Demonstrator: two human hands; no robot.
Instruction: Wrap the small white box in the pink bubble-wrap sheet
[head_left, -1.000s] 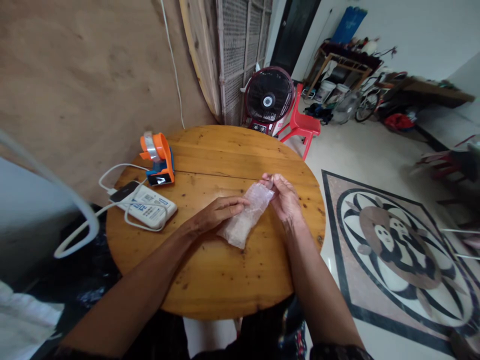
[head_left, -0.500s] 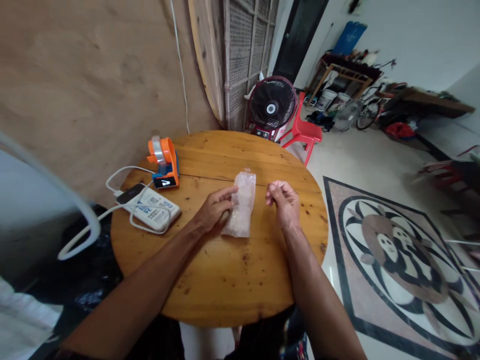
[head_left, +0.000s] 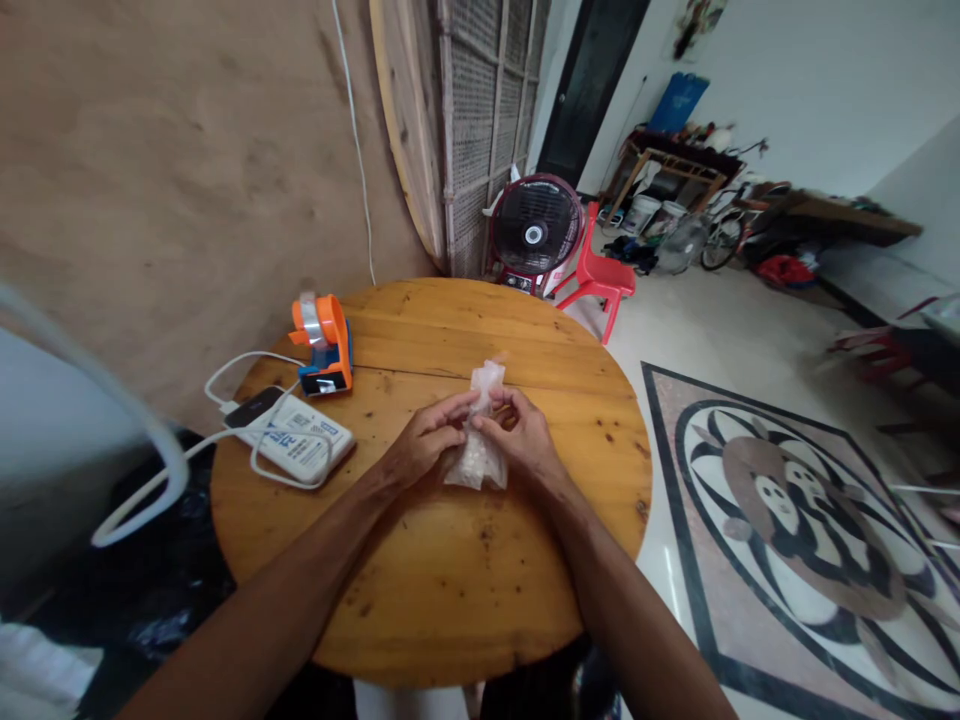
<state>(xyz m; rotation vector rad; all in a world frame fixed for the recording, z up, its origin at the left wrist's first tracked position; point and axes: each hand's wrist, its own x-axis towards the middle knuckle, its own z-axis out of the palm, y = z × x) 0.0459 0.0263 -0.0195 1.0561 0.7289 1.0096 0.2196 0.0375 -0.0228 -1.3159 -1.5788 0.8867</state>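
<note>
A bubble-wrap bundle (head_left: 477, 462), whitish and translucent, lies lengthwise on the round wooden table (head_left: 450, 590). My left hand (head_left: 433, 432) grips its left edge between thumb and fingers. From the other side my right hand (head_left: 519, 428) pinches the wrap's right edge, its fingertips close to those of the left. Between the hands the wrap looks gathered and narrower, and its top end sticks out beyond the fingers. What is inside the wrap, if anything, cannot be made out.
An orange and blue tape dispenser (head_left: 324, 345) stands at the table's left. In front of it lies a white power bank (head_left: 304, 440) with white cables. Beyond the table are a dark red fan (head_left: 536, 225) and a red plastic chair (head_left: 600, 275).
My right hand has moved left from above the table onto the wrap and taken hold of its edge. The wrap has become squeezed and narrower. My left hand stays on it.
</note>
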